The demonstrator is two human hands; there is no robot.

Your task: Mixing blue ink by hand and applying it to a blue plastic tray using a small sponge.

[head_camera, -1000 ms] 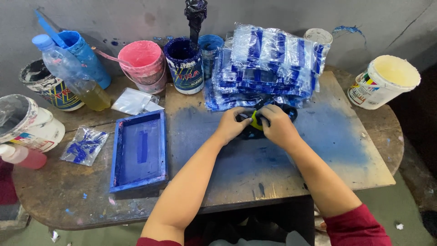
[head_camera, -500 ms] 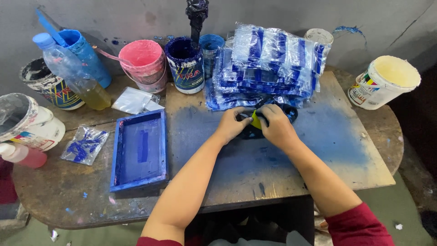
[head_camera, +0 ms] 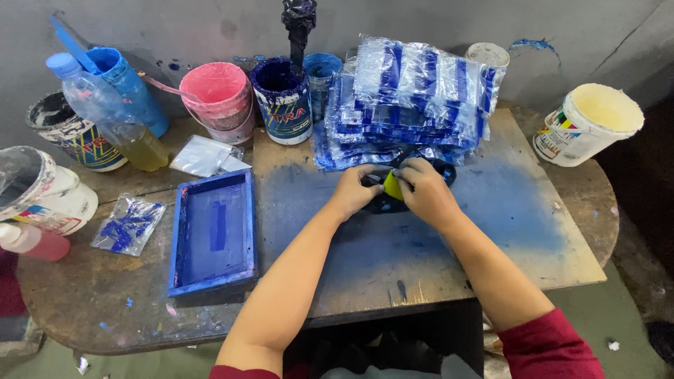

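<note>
Both of your hands met just above the centre of the frame, over a dark, blue-stained oval piece (head_camera: 385, 203) lying on the worktop (head_camera: 491, 231). Your left hand (head_camera: 356, 191) had its grip curled onto the near left edge of that piece, and your right hand (head_camera: 426, 193) had its fingers closed around a small yellow object (head_camera: 392, 186) held between the two hands. Just behind them, toward the top centre, sat a stack of clear packets printed in blue (head_camera: 407, 98). At lower left lay a blue-framed printing screen (head_camera: 213, 231), flat on the worktop. Along the upper left stood a blue-smeared paint can (head_camera: 284, 102), a pink bucket (head_camera: 217, 98) and a plastic bottle with yellowish liquid (head_camera: 112, 116). At upper right stood a white tub (head_camera: 588, 123).
</note>
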